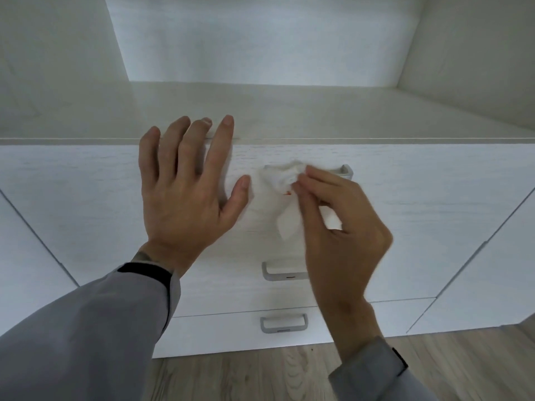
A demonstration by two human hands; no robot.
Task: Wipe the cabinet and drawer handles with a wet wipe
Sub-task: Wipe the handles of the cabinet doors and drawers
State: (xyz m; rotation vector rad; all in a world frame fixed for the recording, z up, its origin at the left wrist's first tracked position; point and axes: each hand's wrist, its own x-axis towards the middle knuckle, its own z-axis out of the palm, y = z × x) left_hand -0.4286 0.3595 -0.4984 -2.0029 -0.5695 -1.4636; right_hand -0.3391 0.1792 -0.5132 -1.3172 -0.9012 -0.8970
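A white drawer unit [419,215] has three stacked drawers, each with a grey metal handle. My right hand [344,227] pinches a crumpled white wet wipe [282,180] and presses it on the left part of the top drawer handle [344,171]; only the handle's right end shows. My left hand [185,180] lies flat with spread fingers against the top drawer front, fingertips reaching the top edge, holding nothing. Below are the middle drawer handle [278,274], partly hidden by my right wrist, and the bottom drawer handle [283,322].
An open white shelf recess [260,108] sits above the drawers. White cabinet doors flank the unit at left [26,250] and right [492,279]. A wooden floor [260,377] runs below.
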